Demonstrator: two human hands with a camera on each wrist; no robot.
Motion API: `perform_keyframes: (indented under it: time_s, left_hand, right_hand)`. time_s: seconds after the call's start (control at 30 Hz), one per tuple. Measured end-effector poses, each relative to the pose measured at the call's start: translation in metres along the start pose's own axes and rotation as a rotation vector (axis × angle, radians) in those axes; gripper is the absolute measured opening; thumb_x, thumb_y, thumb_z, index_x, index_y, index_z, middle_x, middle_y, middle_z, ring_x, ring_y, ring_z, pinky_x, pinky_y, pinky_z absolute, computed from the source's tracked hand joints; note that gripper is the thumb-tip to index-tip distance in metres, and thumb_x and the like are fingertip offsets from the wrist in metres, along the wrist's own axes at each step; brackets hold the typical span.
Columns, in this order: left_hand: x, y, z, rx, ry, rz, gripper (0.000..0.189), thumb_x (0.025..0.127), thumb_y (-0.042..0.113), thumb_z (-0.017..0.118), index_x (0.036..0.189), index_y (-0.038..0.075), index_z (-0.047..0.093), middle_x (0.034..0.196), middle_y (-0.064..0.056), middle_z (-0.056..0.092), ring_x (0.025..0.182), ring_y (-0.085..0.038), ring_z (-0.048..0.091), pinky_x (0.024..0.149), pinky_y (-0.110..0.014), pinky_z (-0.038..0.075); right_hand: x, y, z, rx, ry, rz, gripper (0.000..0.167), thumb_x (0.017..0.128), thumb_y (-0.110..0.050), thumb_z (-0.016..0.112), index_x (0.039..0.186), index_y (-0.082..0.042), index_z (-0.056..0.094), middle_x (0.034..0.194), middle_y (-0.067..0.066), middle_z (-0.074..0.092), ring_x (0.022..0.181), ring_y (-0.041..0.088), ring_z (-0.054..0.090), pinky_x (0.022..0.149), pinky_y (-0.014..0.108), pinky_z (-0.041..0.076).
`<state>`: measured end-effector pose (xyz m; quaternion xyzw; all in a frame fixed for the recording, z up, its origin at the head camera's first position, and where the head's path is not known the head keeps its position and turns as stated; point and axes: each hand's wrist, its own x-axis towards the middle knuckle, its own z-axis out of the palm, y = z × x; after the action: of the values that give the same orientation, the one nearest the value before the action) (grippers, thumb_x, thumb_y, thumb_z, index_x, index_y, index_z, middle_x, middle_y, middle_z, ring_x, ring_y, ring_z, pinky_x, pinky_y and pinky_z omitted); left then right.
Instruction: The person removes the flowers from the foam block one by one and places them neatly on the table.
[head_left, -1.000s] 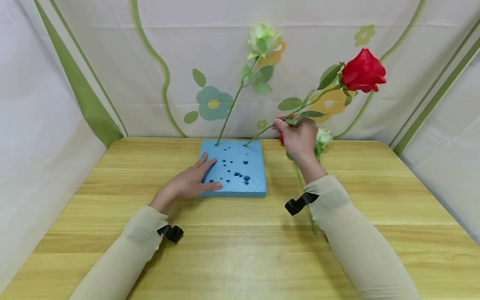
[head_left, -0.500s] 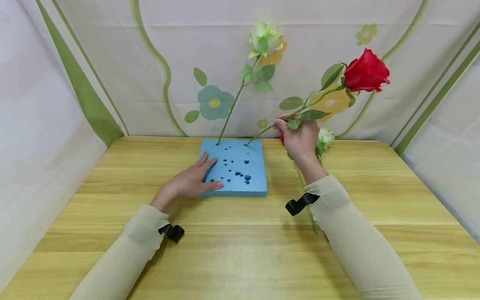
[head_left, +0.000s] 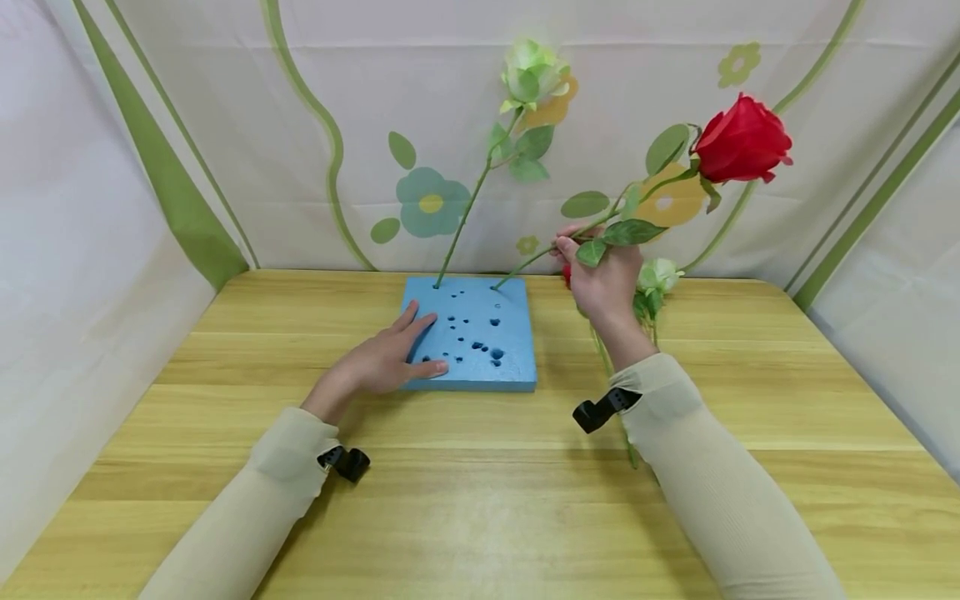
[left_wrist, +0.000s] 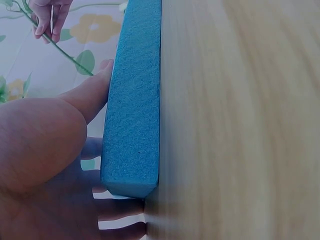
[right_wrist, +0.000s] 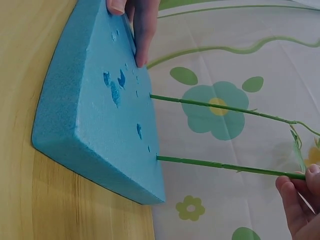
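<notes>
A blue foam block (head_left: 480,371) pitted with holes lies on the wooden table. My left hand (head_left: 386,358) rests on its left side, fingers spread and straight; in the left wrist view the thumb lies over the block's edge (left_wrist: 132,110). My right hand (head_left: 609,279) pinches the stem of a red rose (head_left: 742,140), whose lower end sits in a hole at the block's back right corner. The stem (right_wrist: 220,166) leans to the right. A pale green rose (head_left: 532,77) stands in a hole at the back left, tilting right.
Behind my right hand and forearm lie more flowers, among them a whitish rose (head_left: 660,273) and a bit of red bloom (head_left: 566,275), their stems running toward me along the table (head_left: 480,517). A patterned curtain (head_left: 315,208) closes off the back, with white cloth at both sides.
The red rose's bloom has shifted slightly right and turned, its leaves swinging with it. My right hand keeps its pinch on the stem, and my left hand stays on the block.
</notes>
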<state>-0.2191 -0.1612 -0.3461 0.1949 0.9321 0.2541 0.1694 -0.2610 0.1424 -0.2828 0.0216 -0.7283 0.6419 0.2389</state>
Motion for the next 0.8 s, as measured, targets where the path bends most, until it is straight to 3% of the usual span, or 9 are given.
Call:
perform_keyframes:
  time_s: [0.2,0.43,0.8]
  left_hand:
    - [0.0004,-0.0011,0.0001,0.004,-0.001,-0.002,0.093,0.104,0.054,0.063,0.173,0.015,0.013,0.18,-0.014,-0.013,0.165,-0.045,0.01,0.13,-0.064,0.023]
    - [0.0009,-0.0017,0.0,-0.001,-0.003,-0.004,0.093,0.104,0.055,0.063,0.173,0.015,0.013,0.18,-0.013,-0.013,0.165,-0.045,0.01,0.13,-0.064,0.023]
    - [0.0014,-0.0008,-0.0011,-0.011,-0.011,-0.017,0.094,0.104,0.056,0.062,0.173,0.017,0.012,0.18,-0.011,-0.014,0.165,-0.044,0.01,0.13,-0.063,0.023]
  right_hand:
    - [-0.0004,0.0025,-0.0015,0.073,0.011,0.004,0.01,0.096,-0.011,0.078,0.098,-0.001,0.076,0.088,-0.005,0.077,0.078,0.009,0.077,0.082,0.031,0.065]
    - [-0.0018,0.0037,0.0002,-0.008,0.028,-0.042,0.007,0.097,-0.014,0.079,0.094,-0.007,0.078,0.088,-0.009,0.078,0.077,0.004,0.076,0.078,0.023,0.063]
    - [-0.0032,0.0047,0.0014,-0.06,0.035,-0.089,0.017,0.099,-0.013,0.075,0.1,0.003,0.077,0.095,0.008,0.081,0.077,0.001,0.075,0.08,0.024,0.064]
